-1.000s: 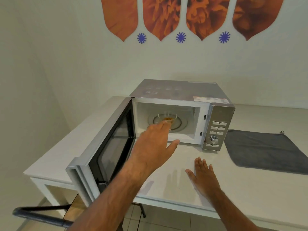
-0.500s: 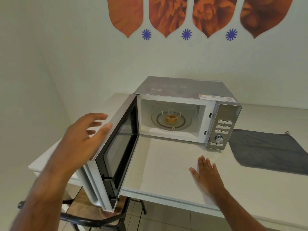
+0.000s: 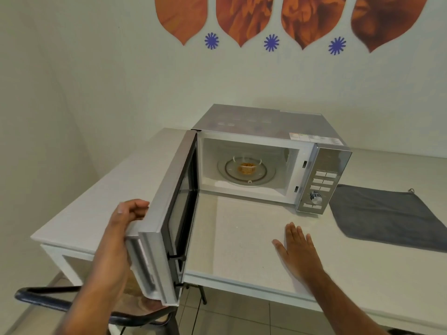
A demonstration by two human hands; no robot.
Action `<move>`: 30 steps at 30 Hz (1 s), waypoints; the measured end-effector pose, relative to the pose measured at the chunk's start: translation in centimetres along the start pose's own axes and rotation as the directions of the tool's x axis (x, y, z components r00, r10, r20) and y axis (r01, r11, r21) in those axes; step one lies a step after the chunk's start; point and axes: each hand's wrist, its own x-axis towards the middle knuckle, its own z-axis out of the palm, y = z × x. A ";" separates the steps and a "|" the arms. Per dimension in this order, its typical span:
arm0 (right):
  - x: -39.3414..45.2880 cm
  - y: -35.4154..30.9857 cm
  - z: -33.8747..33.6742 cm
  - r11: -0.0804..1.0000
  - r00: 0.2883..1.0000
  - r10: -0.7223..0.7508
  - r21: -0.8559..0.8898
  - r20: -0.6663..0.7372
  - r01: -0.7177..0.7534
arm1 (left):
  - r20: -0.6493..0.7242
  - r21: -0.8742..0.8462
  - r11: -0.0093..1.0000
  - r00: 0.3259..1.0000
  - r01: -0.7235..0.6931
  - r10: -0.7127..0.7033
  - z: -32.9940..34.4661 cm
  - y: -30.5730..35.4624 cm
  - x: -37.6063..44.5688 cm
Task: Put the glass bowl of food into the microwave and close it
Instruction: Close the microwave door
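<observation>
**A:** ok so since a moment ago the left hand (image 3: 121, 228) went from just brushing the top of the microwave door (image 3: 167, 213) to properly wrapping round its outer edge, fingers curled over the back of it, thumb side hidden. Door's wide open, sticking out past the front edge of the worktop (image 3: 242, 250).

**B:** and the bowl?

**A:** glass bowl (image 3: 246, 166) is already inside the microwave (image 3: 266, 131), sitting at the middle of the turntable (image 3: 246, 175), orange-brown food in it. Nobody's touching it.

**B:** other hand doing anything?

**A:** right hand (image 3: 297, 250) is flat, palm down on the worktop, fingers spread a little, holding nothing. It's near the front edge, in front of the control panel (image 3: 321, 182).

**B:** can you read a brand anywhere?

**A:** nope. There's a sticker (image 3: 314, 138) along the top front right of the microwave, but the print is too small and blurry to make out. Buttons and the knob (image 3: 316, 199) have no legible markings either.

**B:** anything else up there?

**A:** grey cloth (image 3: 391, 216) lying flat towards the worktop's right side, just beside the microwave. A chair (image 3: 72, 303) is below the front-left corner.
</observation>
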 end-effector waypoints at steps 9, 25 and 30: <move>-0.2 0.1 -0.3 0.999 1.000 0.017 0.046 0.026 -0.018 | 0.180 0.064 0.998 0.983 0.027 -0.039 5.0 -2.7 -1.9; 0.0 1.4 -3.9 0.854 0.980 0.179 0.480 0.087 -0.199 | 0.528 0.180 0.983 0.847 -0.042 -0.061 16.7 -4.0 -0.1; -0.3 2.5 -5.5 0.800 0.971 0.237 0.571 -0.020 -0.184 | 0.570 0.178 0.982 0.820 -0.061 -0.052 20.5 -5.3 1.9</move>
